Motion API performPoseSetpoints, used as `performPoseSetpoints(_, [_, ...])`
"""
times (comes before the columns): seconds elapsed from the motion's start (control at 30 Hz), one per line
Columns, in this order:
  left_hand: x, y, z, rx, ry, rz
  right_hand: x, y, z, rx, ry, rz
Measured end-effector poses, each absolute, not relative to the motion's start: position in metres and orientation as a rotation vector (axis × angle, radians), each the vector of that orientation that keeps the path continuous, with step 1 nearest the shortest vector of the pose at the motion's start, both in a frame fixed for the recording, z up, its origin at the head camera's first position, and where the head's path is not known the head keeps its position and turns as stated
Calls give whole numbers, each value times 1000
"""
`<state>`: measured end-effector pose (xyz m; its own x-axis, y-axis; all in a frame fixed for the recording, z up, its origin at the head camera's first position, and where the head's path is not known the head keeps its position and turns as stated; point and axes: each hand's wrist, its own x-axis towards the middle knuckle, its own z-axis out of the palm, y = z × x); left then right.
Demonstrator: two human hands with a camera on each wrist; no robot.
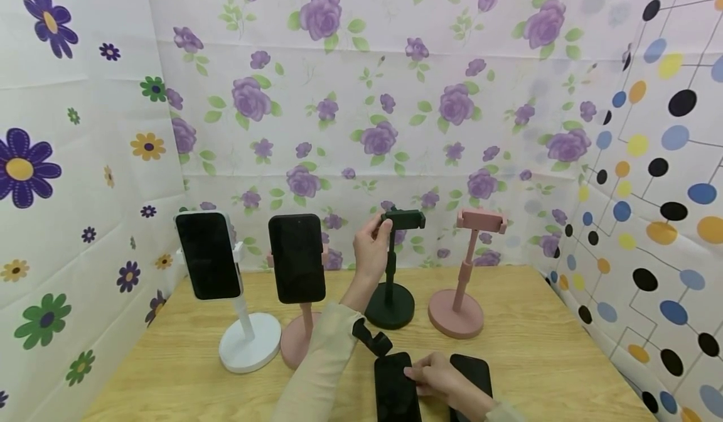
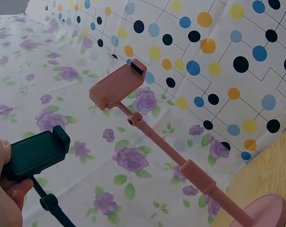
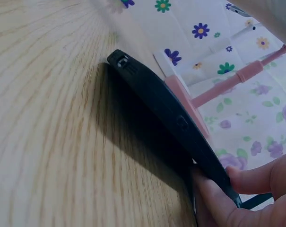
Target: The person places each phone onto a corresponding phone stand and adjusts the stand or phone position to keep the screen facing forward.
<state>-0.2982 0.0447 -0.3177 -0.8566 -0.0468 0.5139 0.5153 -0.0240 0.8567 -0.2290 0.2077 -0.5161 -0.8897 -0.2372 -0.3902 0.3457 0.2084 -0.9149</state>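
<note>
My left hand (image 1: 371, 251) grips the left end of the holder on the dark green phone stand (image 1: 391, 310). In the left wrist view, thumb and fingers lie around that end of the green holder (image 2: 38, 153). Nearer the front, my right hand (image 1: 446, 381) pinches the right edge of a black smartphone (image 1: 394, 384). The right wrist view shows this smartphone (image 3: 157, 99) tilted off the wood, the thumb on one face and fingers beneath. Another dark smartphone (image 1: 473, 372) lies partly behind the right hand and forearm.
A pink phone stand (image 1: 456, 315) with a bare holder stands right of the green one. To the left, a white stand (image 1: 251, 343) and another pink stand (image 1: 294, 340) each carry a smartphone. Patterned cloths hang around the wooden table (image 1: 536, 359). A black strap mount (image 1: 371, 339) sits at the left wrist.
</note>
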Motion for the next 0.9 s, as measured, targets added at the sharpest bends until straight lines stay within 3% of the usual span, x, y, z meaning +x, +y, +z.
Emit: performPoseSetpoints(0.9, [-300, 40, -313, -472, -1918, -1997, -220, 199, -513, 14, 2105, -1550])
